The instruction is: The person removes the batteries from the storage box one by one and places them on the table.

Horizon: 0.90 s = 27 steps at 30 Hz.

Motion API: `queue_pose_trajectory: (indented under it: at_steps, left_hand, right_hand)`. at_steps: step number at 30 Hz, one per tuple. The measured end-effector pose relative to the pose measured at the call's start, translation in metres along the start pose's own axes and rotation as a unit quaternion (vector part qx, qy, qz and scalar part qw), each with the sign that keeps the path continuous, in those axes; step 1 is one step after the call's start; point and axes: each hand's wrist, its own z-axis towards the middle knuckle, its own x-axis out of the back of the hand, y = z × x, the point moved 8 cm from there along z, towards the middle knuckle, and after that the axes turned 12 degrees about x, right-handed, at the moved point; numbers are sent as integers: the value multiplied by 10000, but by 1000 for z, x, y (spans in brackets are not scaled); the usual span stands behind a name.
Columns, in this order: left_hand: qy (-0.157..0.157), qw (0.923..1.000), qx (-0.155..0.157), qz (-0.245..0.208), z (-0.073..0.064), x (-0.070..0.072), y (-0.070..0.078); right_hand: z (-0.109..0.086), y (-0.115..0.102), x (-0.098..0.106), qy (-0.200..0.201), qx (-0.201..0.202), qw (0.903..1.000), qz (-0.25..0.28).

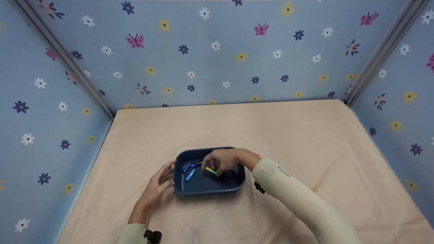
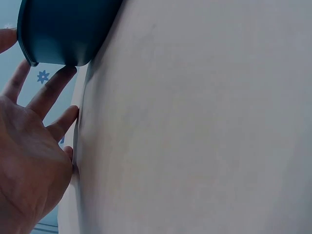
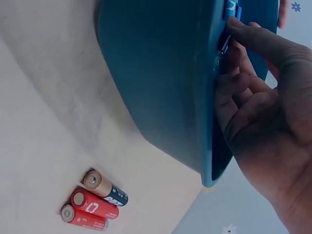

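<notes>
A dark blue plastic basin [image 1: 208, 194] stands on the cloth-covered table, with several blue batteries [image 1: 190, 175] lying loose inside at its left. My right hand [image 1: 222, 160] reaches down into it, thumb and fingers pinching a green and yellow battery [image 1: 211, 170]. In the right wrist view the hand [image 3: 273, 107] partly covers the basin's inside, and what lies at its fingertips is hard to make out. With fingers spread and fairly straight, my left hand [image 1: 158, 183] touches the basin's left outer side; the left wrist view shows its fingertips against the wall [image 2: 63, 39].
Two red batteries [image 3: 95, 204] and one copper-and-black battery [image 3: 106, 187] lie side by side on the table outside the basin; in the head view my right arm hides them. Flower-patterned blue panels [image 1: 217, 51] enclose the table [image 1: 288, 128] at the back and sides.
</notes>
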Motion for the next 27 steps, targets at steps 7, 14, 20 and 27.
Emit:
queue_pose_trajectory:
  at_steps: [7, 14, 20, 27]
  left_hand:
    - [-32, 10000, -2, -32, -1, 0, 0]
    - [-31, 10000, 80, 19, -1, 0, -1]
    - [-55, 9999, 82, -36, -2, 1, -2]
    - [-39, 10000, 5, 20, 0, 0, 0]
  right_hand:
    - [-14, 1, 9, 273, -24, 9990, 348]
    - [-30, 4, 20, 483, -81, 9976, 499]
    - [-40, 6, 28, 700, 82, 9970, 318]
    - [-55, 12, 35, 1049, 135, 9932, 479]
